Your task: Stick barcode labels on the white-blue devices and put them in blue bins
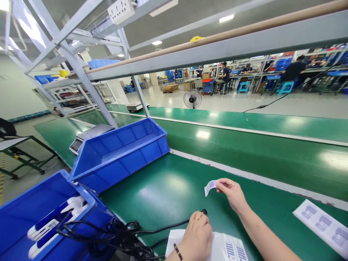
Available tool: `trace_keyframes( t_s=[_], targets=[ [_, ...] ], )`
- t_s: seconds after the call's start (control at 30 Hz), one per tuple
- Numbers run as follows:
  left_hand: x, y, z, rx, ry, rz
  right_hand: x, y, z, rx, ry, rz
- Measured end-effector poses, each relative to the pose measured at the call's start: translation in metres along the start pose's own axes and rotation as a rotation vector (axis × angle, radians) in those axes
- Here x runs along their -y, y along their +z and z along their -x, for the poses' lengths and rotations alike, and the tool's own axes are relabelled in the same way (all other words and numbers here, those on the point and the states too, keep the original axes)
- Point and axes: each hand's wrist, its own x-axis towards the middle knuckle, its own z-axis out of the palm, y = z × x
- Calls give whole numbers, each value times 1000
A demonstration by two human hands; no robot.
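Observation:
My right hand (231,192) pinches a small white label (210,187) with dark print between thumb and fingers, held just above the green bench top (165,188). My left hand (198,235), with a ring and a beaded bracelet, is closed around a black cable (168,227) close to its end. The cable's black plug (204,211) pokes out past the fingers. Under that hand lies a white label sheet (174,237), with printed labels along its right side. A second label sheet (323,226) rests at the right.
Tangled black cables (122,232) drape over a blue bin (16,206) holding blue-and-white devices (54,224). Behind it stand another blue bin (130,159) and a scale (95,132). A conveyor belt (258,148) runs beyond the bench. Several people work in the background.

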Motion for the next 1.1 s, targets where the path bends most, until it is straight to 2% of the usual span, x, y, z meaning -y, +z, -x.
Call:
trace_keyframes(
  t_s=[0.13, 0.27, 0.4, 0.43, 0.5, 0.6, 0.67, 0.8, 0.93, 1.03, 1.1],
  targets=[
    [12, 14, 0, -89, 34, 13, -23, 4, -7, -25, 61, -60],
    [24, 38, 0, -224, 98, -63, -33, -3, -6, -14, 97, -79],
    [33, 59, 0, -371, 97, -159, -40, -1, -9, 9, 101, -90],
    [35, 60, 0, -377, 98, -173, -42, 0, -10, 15, 102, -92],
    [37, 57, 1, -311, 96, -191, -44, 3, -11, 26, 103, -96],
    [36, 46, 2, -174, 88, -207, -45, 5, -11, 38, 107, -101],
    [34, 38, 1, -146, 81, -213, -45, 4, -11, 42, 107, -101],
    [32, 34, 2, -142, 62, -209, -44, 4, -10, 45, 100, -88],
    [35, 44, 3, -133, 44, -149, -43, 5, -8, 64, 80, -63],
    [34, 50, 3, -202, 25, -50, -43, 5, -7, 85, 62, -39],
    [31, 47, 1, -248, -19, 60, -42, 5, -6, 97, 52, -20]
  ],
)
